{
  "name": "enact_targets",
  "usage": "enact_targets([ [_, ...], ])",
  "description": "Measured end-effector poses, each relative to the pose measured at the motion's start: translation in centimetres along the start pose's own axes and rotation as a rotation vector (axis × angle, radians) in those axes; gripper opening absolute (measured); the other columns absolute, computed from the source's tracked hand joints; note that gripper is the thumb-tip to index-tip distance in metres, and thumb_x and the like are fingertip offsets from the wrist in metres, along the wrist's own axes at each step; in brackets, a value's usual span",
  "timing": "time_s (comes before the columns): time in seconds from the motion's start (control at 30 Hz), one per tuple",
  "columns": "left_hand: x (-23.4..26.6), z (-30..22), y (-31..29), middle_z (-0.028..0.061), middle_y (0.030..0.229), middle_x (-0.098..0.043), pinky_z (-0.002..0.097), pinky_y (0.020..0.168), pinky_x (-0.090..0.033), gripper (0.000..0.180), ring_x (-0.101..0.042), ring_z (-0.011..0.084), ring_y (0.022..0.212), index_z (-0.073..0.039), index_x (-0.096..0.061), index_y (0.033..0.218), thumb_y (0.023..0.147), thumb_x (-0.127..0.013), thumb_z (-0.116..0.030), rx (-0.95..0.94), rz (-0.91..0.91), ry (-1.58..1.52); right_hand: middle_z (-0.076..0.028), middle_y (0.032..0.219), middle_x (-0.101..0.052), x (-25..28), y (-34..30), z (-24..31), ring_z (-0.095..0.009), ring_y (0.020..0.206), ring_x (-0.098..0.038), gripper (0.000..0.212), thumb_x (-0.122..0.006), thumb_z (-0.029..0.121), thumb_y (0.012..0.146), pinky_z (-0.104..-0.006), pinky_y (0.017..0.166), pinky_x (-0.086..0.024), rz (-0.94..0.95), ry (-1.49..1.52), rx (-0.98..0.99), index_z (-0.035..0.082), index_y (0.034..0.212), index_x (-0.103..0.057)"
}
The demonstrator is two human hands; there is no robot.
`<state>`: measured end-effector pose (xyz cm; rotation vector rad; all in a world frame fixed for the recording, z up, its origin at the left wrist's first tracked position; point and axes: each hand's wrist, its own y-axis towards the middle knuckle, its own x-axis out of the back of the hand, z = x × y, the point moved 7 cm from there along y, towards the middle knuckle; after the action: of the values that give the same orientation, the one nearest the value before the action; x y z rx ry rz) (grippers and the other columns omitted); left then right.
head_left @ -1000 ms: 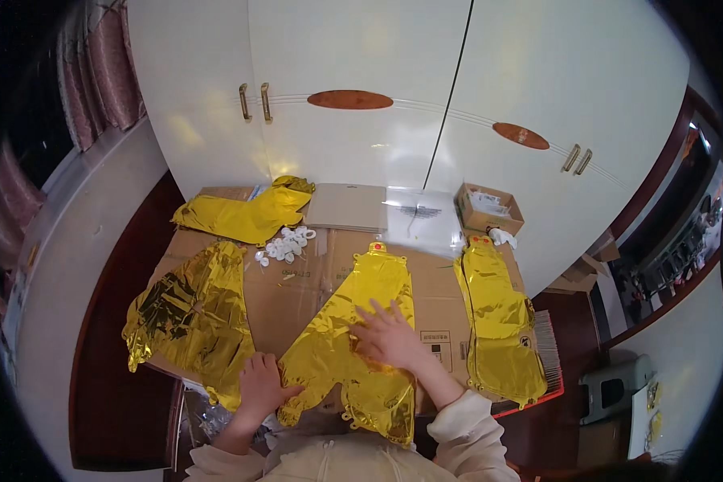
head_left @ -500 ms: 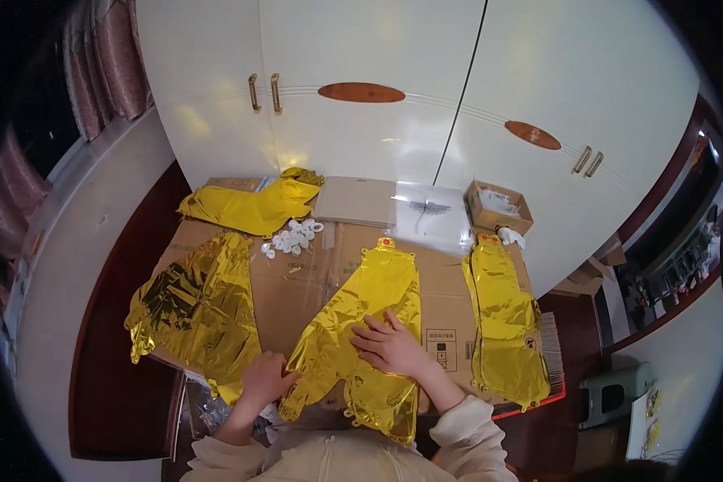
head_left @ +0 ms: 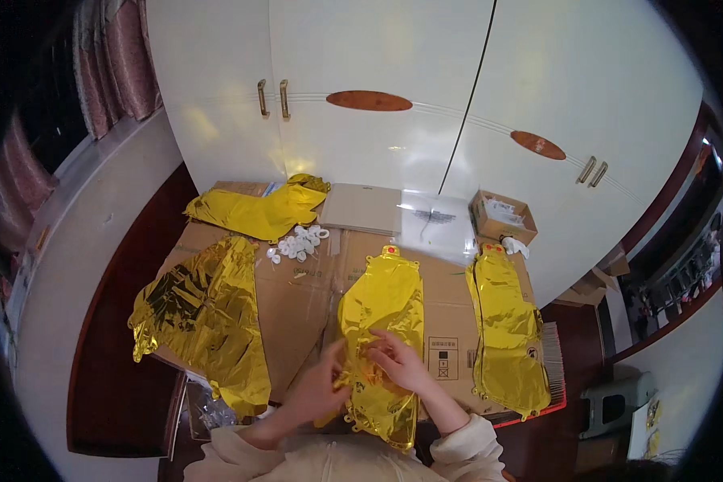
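Observation:
A gold foil balloon (head_left: 382, 293), flat with a red-marked tab at its far end, lies before me with its left part folded inward. At its left edge is my left hand (head_left: 320, 391), slightly blurred, thumb and fingers apart. My right hand (head_left: 398, 365) rests over the middle of the foil with its fingers loosely spread. To the left lies a wide, crumpled gold foil balloon (head_left: 217, 313). Another gold foil balloon (head_left: 257, 210) is at the far left, and a narrow folded gold foil balloon (head_left: 508, 321) lies on the right.
Flattened cardboard (head_left: 293, 301) covers the work surface. White ring-shaped pieces (head_left: 299, 243) are piled near the far left balloon. At the back are a grey-brown board (head_left: 363, 207), a clear plastic sheet (head_left: 434, 229) and a small open carton (head_left: 502, 217). White cabinet doors (head_left: 377, 48) stand behind.
The middle balloon's left flap has been folded in over its body, making it narrower. My left hand has moved right with it. The right hand has shifted slightly, its fingers more bent.

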<state>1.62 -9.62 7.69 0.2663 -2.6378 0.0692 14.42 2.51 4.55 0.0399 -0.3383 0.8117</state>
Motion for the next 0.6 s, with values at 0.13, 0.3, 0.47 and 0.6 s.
enact_targets([
  [0.13,-4.8,-1.1,0.3,0.0216,0.098,-0.062,0.0452,0.079,-0.052,0.087,-0.065,0.0381,0.085,-0.011,-0.013,0.153,0.083,-0.065,-0.014,-0.028,0.158,0.108,-0.016,0.101,-0.064,-0.6,0.9,-3.1,-0.018,0.085,-0.063,0.047,-0.065,0.016,0.091,-0.0309,0.074,-0.051,-0.045,0.108,-0.007,0.003,0.133,-0.048],
  [0.3,-6.3,-2.1,1.2,0.0189,0.103,-0.063,0.0432,0.08,-0.052,0.08,-0.065,0.036,0.09,-0.005,-0.023,0.149,0.085,-0.068,-0.022,-0.027,0.225,0.065,-0.006,0.085,-0.062,1.0,1.5,-5.4,-0.014,0.073,-0.061,0.044,-0.065,0.01,0.089,-0.0304,0.064,-0.049,-0.036,-0.146,0.008,0.005,0.129,-0.047],
  [0.47,-3.7,-0.9,2.6,0.0152,0.116,-0.061,0.0419,0.088,-0.05,0.055,-0.058,0.0332,0.107,-0.007,-0.047,0.138,0.089,-0.064,-0.027,-0.413,-0.02,0.416,-0.006,0.077,-0.062,2.6,0.7,-4.2,-0.019,0.069,-0.062,0.039,-0.07,0.016,0.086,-0.0333,0.062,-0.049,-0.065,-0.457,-0.061,0.01,0.12,-0.053],
  [0.6,-1.4,1.0,6.1,0.0173,0.132,-0.054,0.0452,0.1,-0.043,0.051,-0.052,0.0346,0.122,-0.002,-0.049,0.134,0.094,-0.057,-0.032,-0.292,0.11,0.706,-0.006,0.074,-0.062,3.1,-0.3,-4.0,-0.025,0.07,-0.063,0.043,-0.071,0.021,0.083,-0.0377,0.062,-0.051,-0.213,-0.664,0.177,0.014,0.122,-0.056],
])
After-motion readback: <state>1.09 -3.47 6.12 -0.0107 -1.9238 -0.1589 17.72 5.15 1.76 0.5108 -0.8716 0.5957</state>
